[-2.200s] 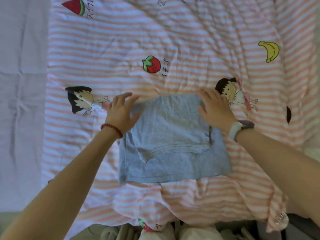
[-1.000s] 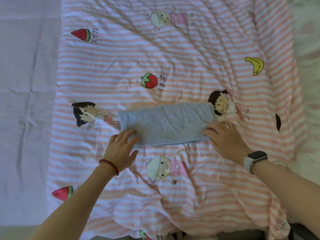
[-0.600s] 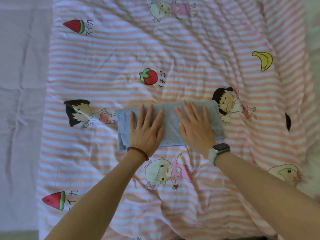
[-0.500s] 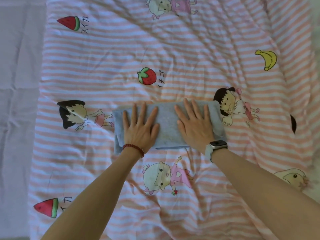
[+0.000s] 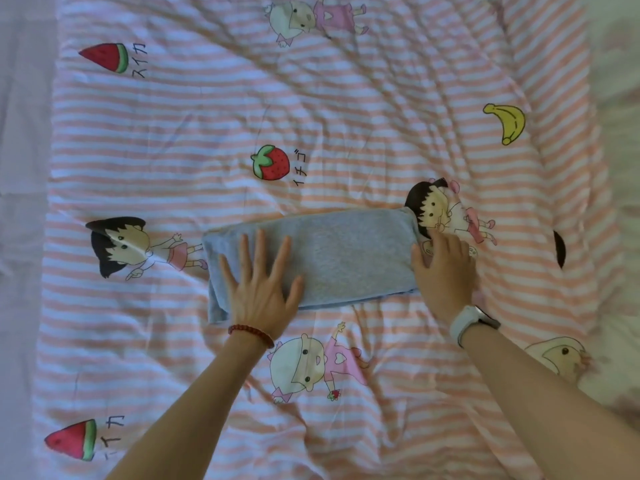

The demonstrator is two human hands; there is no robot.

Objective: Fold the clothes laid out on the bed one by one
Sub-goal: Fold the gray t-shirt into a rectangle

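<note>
Grey garment (image 5: 341, 258), folded to a long strip, lies mid-bed (image 5: 346, 98). Left hand (image 5: 259, 285) presses flat, fingers spread, pinning its left end. Right hand (image 5: 445, 271) rests at the right end (grip unclear), likely for the next fold.

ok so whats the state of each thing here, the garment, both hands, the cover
grey garment: folded into a long flat strip, lying across the bedcover
left hand: open, fingers spread, pressing flat on the strip's left part
right hand: at the strip's right end, fingers on that edge; grip unclear
striped bedcover: spread out, wrinkled
bead bracelet: on the left wrist
watch: on the right wrist
</note>
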